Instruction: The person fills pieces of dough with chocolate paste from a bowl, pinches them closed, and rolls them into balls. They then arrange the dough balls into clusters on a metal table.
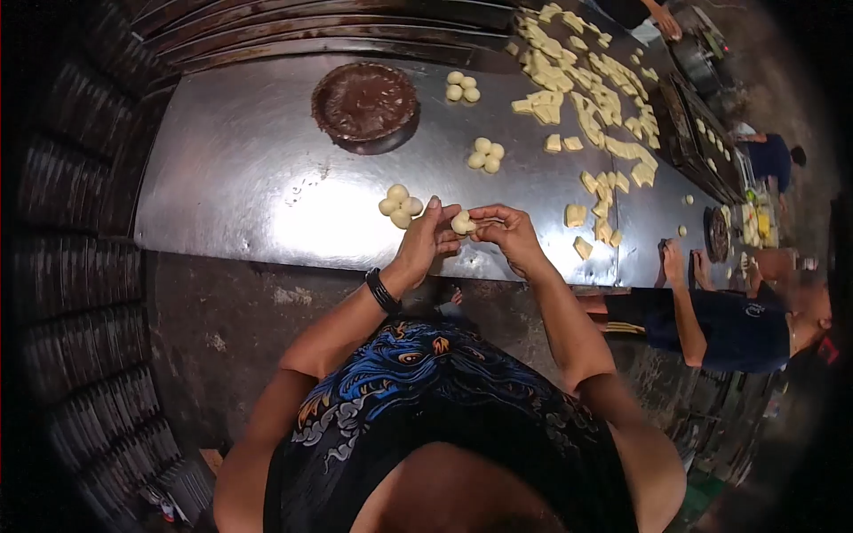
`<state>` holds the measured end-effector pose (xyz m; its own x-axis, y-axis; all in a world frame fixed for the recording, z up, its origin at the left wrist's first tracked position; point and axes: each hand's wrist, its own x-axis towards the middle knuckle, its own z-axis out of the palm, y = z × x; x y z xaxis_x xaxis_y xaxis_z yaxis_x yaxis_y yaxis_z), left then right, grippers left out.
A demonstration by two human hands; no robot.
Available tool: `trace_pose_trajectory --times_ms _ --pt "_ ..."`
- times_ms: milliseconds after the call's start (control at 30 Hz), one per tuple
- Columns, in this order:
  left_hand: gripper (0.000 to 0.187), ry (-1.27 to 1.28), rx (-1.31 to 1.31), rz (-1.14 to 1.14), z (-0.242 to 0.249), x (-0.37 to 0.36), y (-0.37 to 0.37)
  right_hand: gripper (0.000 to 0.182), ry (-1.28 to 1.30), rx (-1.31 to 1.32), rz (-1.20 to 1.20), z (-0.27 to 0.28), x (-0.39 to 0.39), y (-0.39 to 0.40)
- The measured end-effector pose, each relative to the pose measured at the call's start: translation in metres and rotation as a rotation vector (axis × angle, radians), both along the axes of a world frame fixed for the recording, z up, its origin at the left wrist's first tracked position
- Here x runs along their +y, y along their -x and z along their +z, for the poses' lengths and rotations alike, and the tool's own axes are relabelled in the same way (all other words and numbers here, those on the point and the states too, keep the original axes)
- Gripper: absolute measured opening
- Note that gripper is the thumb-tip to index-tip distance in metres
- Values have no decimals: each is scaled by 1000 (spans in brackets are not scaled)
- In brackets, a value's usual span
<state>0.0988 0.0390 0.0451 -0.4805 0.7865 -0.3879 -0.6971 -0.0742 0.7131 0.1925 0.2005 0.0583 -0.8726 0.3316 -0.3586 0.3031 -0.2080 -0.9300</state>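
A small pale dough ball (461, 223), uneven on its right side, is held above the front part of the metal table. My right hand (506, 233) pinches it between thumb and fingers. Just left of the ball is my left hand (428, 240), thumb raised and fingers apart, close against the dough; whether it touches is hard to tell. Beside my left thumb sits a cluster of round dough balls (399, 193). Two similar clusters lie farther back, one in the middle (485, 155) and one near the far edge (462, 86).
A round pan of dark brown paste (364, 99) stands on the metal table (231, 169) at the back left. Many flat dough pieces (591, 115) spread over the right side. Another person (720, 320) works at the right end, and another person's hand (665, 22) shows at the top.
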Motion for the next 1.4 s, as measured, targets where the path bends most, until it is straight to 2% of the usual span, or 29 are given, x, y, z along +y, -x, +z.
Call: trace_pose_trajectory --times_ms 67,133,200,300,400,500,600,700,833,900,1033,1133,1167,1267,1300,1333,1367,1400 --pt "74 -13 -5 37 4 7 -9 17 -160 121 29 1 4 -5" --pt "76 -13 21 -10 4 14 -13 19 -260 136 84 1 13 -10" --pt "79 -8 17 -50 3 22 -21 21 -299 38 163 1 28 -16" --pt "84 13 -20 -95 6 40 -37 24 -210 125 203 -1 51 -27" --pt "84 13 -51 -18 13 59 -54 24 -237 50 252 -3 71 -34" --pt "84 -39 -86 28 10 67 -65 26 -49 57 244 0 83 -36" --pt "85 -79 -99 133 7 70 -69 24 27 91 291 1 87 -34" --pt "85 -78 -78 233 4 71 -75 20 -409 151 301 0 77 -28" --pt "84 -60 -26 285 9 68 -76 15 -411 65 263 -6 71 -16" --pt "85 -115 -118 245 11 60 -69 10 -429 45 290 -4 70 -13" --pt "82 -233 -257 166 7 47 -47 12 -323 144 141 -14 69 -13" --pt "80 -290 -434 97 6 49 -37 12 -687 303 55 0 53 -22" --pt "74 -259 -466 93 9 50 -35 14 -780 258 37 3 51 -27" --pt "66 -92 -228 104 10 37 -29 18 -1182 216 -109 -42 56 -53" --pt "58 -126 -218 91 5 27 -21 21 -1409 290 -46 -57 49 -69" --pt "54 -73 -97 186 2 15 -17 22 -1462 247 115 -68 50 -89" --pt "50 -154 -118 203 -13 -1 -6 18 -1438 312 128 -63 51 -96" --pt "45 -61 -18 240 5 -15 5 16 -1409 387 143 -54 53 -97"
